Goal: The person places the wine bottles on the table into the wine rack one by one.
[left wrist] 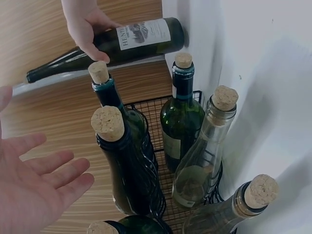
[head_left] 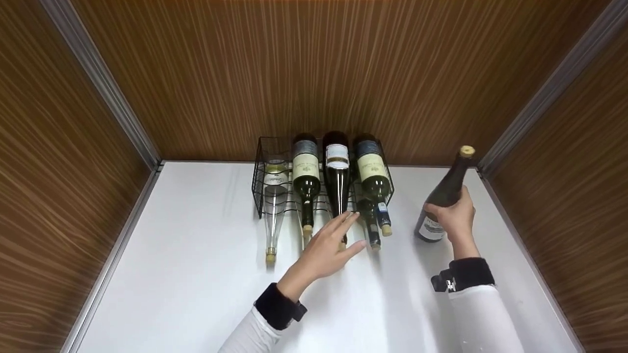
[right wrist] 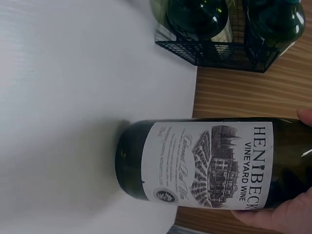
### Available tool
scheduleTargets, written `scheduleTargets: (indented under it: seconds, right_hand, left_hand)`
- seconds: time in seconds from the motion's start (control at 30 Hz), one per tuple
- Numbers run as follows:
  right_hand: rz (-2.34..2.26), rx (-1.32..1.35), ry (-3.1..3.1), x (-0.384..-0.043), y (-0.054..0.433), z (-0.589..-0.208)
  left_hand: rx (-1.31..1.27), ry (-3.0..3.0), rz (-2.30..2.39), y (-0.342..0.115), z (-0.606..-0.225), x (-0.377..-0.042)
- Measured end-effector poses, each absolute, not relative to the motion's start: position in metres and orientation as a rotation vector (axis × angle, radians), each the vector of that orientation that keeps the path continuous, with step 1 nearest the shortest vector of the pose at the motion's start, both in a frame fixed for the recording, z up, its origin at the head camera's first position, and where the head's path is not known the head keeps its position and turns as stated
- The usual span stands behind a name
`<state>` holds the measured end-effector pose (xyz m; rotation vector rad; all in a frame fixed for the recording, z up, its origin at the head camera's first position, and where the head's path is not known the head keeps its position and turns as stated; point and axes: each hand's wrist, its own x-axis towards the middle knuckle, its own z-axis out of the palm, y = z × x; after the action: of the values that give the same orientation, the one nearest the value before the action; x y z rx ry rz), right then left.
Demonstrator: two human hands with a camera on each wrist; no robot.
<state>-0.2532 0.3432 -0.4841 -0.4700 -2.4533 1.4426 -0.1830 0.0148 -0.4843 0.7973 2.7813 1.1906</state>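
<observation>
My right hand (head_left: 456,218) grips a dark green wine bottle (head_left: 447,189) around its body, to the right of the rack. The bottle leans, cork up, its base low over the white surface; in the right wrist view its white label (right wrist: 209,165) reads HENIBECK VINEYARD WINE. My left hand (head_left: 324,250) holds nothing, fingers extended and spread in front of the rack. In the head view it overlaps the neck of the middle dark bottle (head_left: 336,181). Corked bottles lie in the black wire rack (head_left: 257,169), necks toward me.
Upper-row bottles with cream labels (head_left: 306,165) flank the middle one. A clear bottle (head_left: 274,206) lies lower left, and a darker bottle neck (head_left: 373,233) shows lower right. Wood-grain panels (head_left: 314,73) enclose the white surface (head_left: 196,245) at back and sides.
</observation>
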Motion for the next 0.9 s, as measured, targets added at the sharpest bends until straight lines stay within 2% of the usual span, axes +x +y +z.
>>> scheduleTargets:
  seconds: [0.53, 0.9]
  right_hand:
    - [0.869, -0.023, -2.643, -0.243, 0.302, -0.465]
    - [0.569, 0.242, -2.639, -0.238, 0.279, -0.456]
  left_hand:
    - [0.676, 2.685, 1.443, 0.002, -0.467, -0.189]
    - [0.708, 2.688, 1.550, -0.002, -0.458, -0.196]
